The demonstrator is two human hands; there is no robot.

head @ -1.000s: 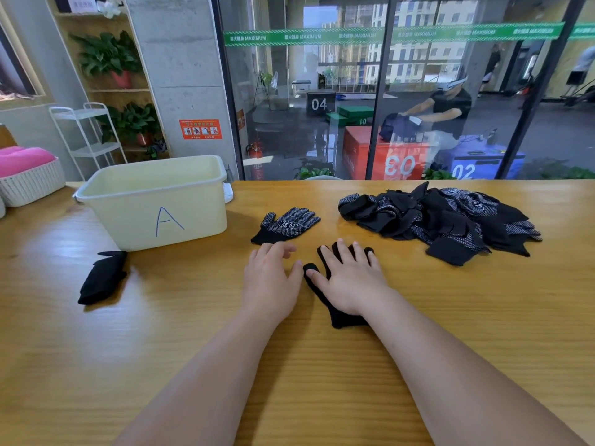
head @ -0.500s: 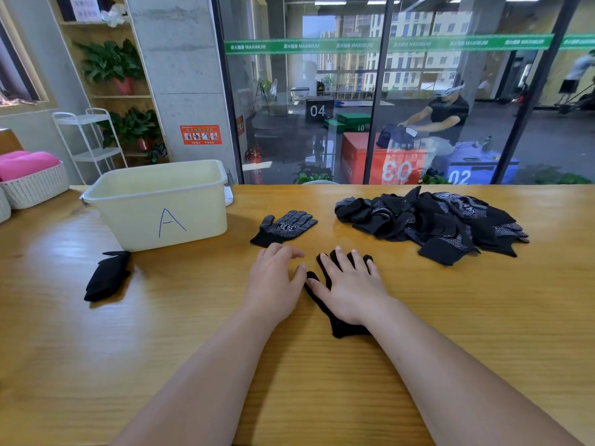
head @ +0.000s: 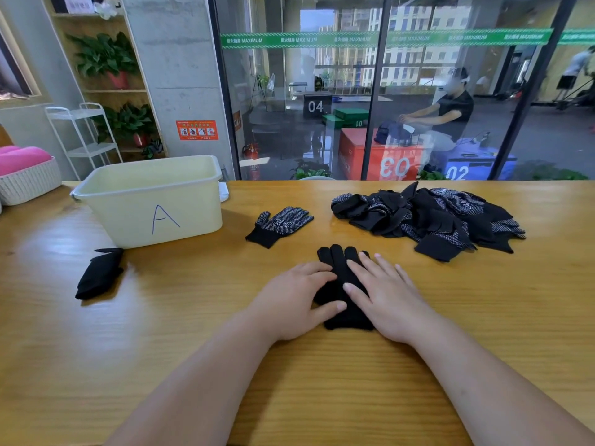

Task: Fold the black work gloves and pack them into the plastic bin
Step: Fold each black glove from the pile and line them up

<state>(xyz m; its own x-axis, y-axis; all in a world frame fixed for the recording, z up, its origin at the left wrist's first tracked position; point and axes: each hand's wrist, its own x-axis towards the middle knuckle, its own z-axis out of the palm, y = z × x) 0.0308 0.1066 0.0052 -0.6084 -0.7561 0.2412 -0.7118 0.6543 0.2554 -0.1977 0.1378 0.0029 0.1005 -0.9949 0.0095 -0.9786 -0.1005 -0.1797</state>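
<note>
Right now both of your hands lie flat on one black glove [head: 338, 262] spread on the tabletop [head: 193, 333] directly in front of you. Your left hand [head: 294, 299] rests on the glove's left edge, fingers relaxed and nearly straight, thumb laid across the fabric near the cuff; it grips nothing. Your right hand [head: 384, 299] presses down on the glove's right side, palm down, fingers straight and slightly spread, also holding nothing. The glove's fingertips stick out just beyond your own fingertips, pointing away from you. Beyond your left hand, a little farther out, a second glove [head: 280, 224] lies by itself with its white-dotted palm up. Beyond your right hand and off to its right sits the loose pile of gloves [head: 428, 217], apart from the one you are pressing. The plastic bin [head: 154, 217], marked with a letter A, stands well to the left of and beyond your left hand. A folded glove [head: 99, 275] lies just in front of the bin, far left of your left hand.
</note>
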